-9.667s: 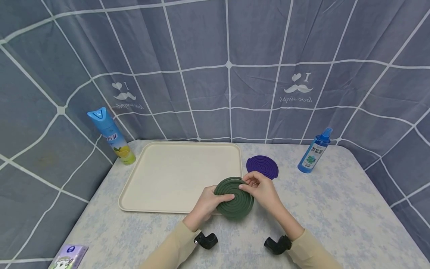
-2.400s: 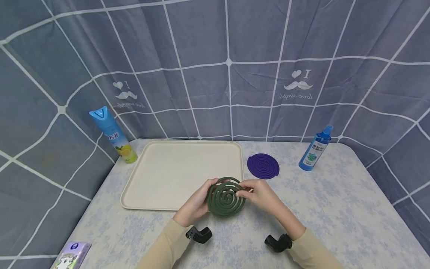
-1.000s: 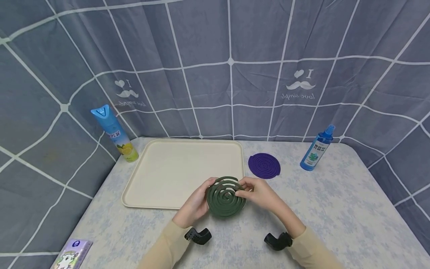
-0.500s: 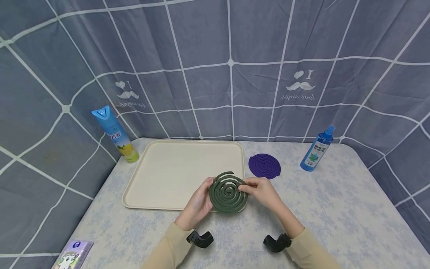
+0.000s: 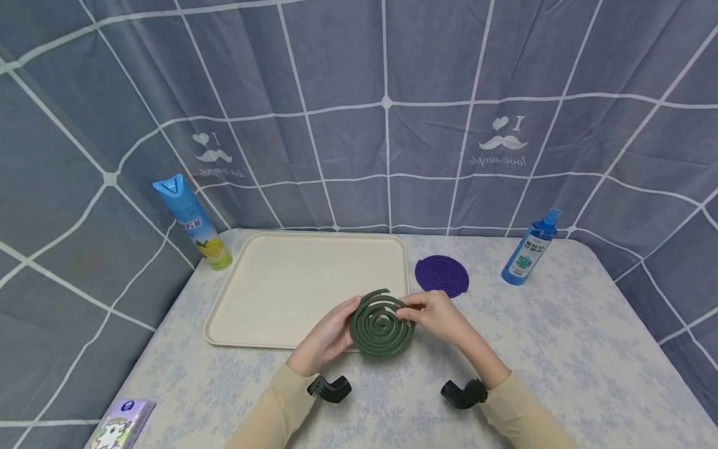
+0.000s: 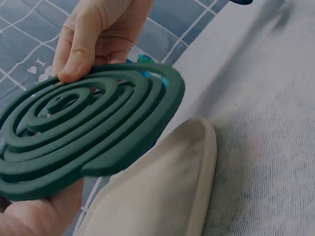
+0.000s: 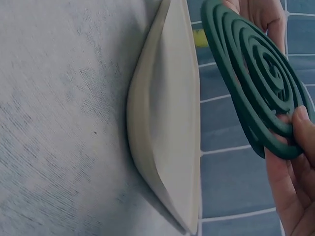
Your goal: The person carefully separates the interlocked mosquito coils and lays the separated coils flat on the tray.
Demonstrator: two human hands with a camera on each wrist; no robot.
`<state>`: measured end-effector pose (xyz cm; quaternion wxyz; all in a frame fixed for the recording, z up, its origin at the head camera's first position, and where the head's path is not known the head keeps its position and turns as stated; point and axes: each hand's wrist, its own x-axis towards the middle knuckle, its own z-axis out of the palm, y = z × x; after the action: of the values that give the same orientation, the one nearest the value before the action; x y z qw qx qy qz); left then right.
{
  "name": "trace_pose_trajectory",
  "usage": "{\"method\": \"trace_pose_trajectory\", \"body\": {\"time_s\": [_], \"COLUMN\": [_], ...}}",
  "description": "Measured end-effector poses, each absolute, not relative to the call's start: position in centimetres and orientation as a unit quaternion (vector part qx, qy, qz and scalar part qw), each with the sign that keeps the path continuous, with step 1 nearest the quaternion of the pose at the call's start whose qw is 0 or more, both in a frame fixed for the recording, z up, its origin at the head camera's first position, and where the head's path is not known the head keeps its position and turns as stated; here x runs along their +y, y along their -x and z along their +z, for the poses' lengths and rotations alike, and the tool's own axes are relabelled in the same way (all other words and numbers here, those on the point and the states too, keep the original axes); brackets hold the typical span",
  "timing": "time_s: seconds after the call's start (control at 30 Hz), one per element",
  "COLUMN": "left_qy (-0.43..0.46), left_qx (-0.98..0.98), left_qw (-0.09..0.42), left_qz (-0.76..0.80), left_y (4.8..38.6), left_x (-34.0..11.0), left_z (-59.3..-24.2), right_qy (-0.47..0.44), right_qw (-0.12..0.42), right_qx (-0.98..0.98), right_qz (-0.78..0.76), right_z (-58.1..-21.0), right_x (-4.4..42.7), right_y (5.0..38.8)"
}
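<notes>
A green spiral coil (image 5: pixel 381 330) is held up over the tray's near right corner, with gaps showing between its rings. My left hand (image 5: pixel 331 330) holds its left edge. My right hand (image 5: pixel 434 315) pinches its upper right part between thumb and fingers. In the left wrist view the coil (image 6: pixel 98 128) is tilted, with the right hand (image 6: pixel 98 34) at its far edge. The right wrist view shows the coil (image 7: pixel 256 73) clear of the tray, the right hand's thumb and fingers (image 7: pixel 295 167) gripping its rings. A purple spiral coil (image 5: pixel 442 275) lies flat on the table behind my right hand.
A cream tray (image 5: pixel 303 287) lies at the left centre of the table (image 5: pixel 561 349). A blue and yellow spray can (image 5: pixel 193 224) stands at the back left, a blue spray bottle (image 5: pixel 527 252) at the back right. A purple packet (image 5: pixel 120 424) lies at the front left.
Since the earliest frame, gaps have opened between the green coil's rings, and the left thumb has moved off its face to the left edge. In the last half second both hands have barely moved.
</notes>
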<state>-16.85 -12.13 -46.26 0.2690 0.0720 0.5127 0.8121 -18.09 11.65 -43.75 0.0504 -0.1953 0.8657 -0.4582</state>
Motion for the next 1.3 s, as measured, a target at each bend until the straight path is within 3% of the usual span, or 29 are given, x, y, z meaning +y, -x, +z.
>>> {"method": "trace_pose_trajectory", "body": {"time_s": [0.57, 0.97, 1.3], "left_qy": [-0.028, -0.041, 0.018], "left_qx": [0.457, 0.499, 0.482], "left_qw": [0.24, 0.282, 0.202], "left_qz": [0.856, 0.818, 0.852], "left_y": [16.3, 16.6, 16.9], "left_x": [-11.9, -12.3, -12.9], "left_z": [-46.4, -46.6, -46.8], "right_qy": [0.127, 0.23, 0.154], "right_qw": [0.055, 0.108, 0.111], "right_qx": [0.844, 0.851, 0.826], "right_qz": [-0.519, -0.459, -0.531], "right_z": [-44.8, -43.8, -45.5], "right_x": [10.7, 10.9, 11.4], "right_y": [18.0, 17.7, 18.5]}}
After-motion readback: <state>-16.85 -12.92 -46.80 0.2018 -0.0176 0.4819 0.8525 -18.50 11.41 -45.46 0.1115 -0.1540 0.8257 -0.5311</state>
